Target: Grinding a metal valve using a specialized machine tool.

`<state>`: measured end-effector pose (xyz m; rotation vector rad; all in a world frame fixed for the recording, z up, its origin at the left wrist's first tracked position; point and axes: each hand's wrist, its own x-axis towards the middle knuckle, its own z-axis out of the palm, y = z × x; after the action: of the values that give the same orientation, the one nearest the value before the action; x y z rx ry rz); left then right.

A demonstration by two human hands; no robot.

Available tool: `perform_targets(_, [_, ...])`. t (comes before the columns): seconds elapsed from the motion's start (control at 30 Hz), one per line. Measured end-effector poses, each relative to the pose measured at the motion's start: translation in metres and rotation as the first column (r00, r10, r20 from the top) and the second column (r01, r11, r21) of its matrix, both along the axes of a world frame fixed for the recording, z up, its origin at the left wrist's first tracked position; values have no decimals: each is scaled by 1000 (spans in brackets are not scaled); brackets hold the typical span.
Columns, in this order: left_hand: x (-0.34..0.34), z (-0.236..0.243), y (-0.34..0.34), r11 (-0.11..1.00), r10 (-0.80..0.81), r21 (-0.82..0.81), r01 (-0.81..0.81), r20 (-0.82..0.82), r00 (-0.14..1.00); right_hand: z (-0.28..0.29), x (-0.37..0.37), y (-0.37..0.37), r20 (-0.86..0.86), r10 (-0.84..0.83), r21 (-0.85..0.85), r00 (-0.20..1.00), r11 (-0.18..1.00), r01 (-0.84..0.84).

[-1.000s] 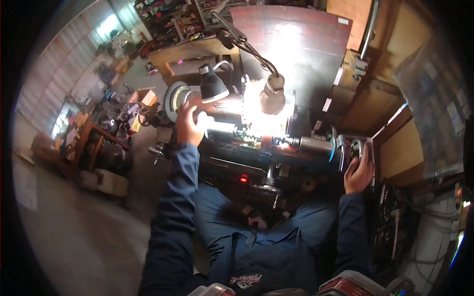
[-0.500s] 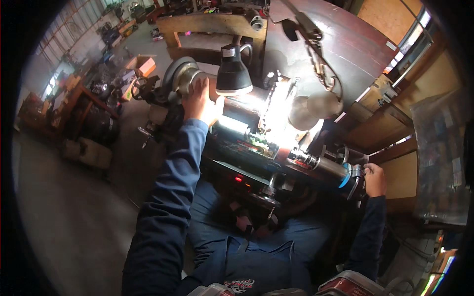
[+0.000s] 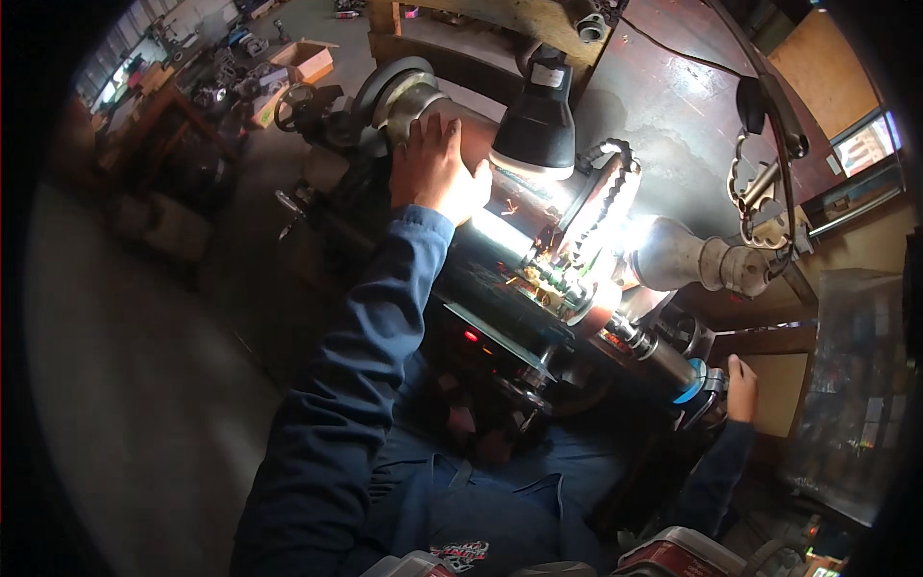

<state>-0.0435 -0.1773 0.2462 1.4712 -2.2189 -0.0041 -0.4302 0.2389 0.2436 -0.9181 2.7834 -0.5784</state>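
A long bench machine [image 3: 490,332] with a bright metal cylinder lies slantwise in front of me. My left hand [image 3: 437,173], fingers apart, rests on its rounded brownish housing [image 3: 471,130] beside a large round wheel [image 3: 389,87]. At the other end, a metal spindle [image 3: 668,365] carries a blue ring [image 3: 690,382]. My right hand [image 3: 740,389] is closed at the spindle's outer end, by a metal clamp [image 3: 713,380]; what its fingers hold is hidden. A flexible segmented hose [image 3: 625,159] reaches down to the glaring middle, where details wash out.
A black lamp [image 3: 536,120] and a pale lamp head [image 3: 687,255] hang close over the machine. Behind stands a dark metal panel [image 3: 673,106]. Cardboard boxes [image 3: 306,60] and parts lie on the floor at far left. A plastic sheet [image 3: 846,385] hangs at right.
My view has shifted, so the machine and lamps appear farther right and the lamps larger. My left hand stays on the housing; my right hand stays at the spindle's end, its fingers turned more upward.
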Motion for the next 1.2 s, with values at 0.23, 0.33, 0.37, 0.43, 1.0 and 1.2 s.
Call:
perform_targets(0.23, [-2, -4, -5, 997, 14, 69, -18, 64, 998, -30, 60, 31, -564, -178, -318, 806, 948, -13])
perform_targets(0.33, [-7, -7, -6, 998, 7, 67, -10, 48, 999, -76, 71, 45, -708, -314, -445, 633, 894, -54])
perform_targets(0.37, [-4, -5, -6, 998, 13, 66, -16, 51, 999, -94, 72, 45, -750, -421, -535, 510, 839, -95])
perform_targets(0.43, [0, -4, -6, 997, 32, 63, -36, 67, 997, -117, 71, 30, -815, -432, -531, 385, 823, -201])
perform_targets(1.0, [-3, 0, -1, 995, 55, 81, -57, 35, 998, 6, -14, -7, 381, -95, 26, 920, 995, 92])
perform_targets(1.2, [-1, 0, -2, 995, 65, 76, -69, 55, 996, 2, 3, -3, 131, -129, 25, 983, 992, 127])
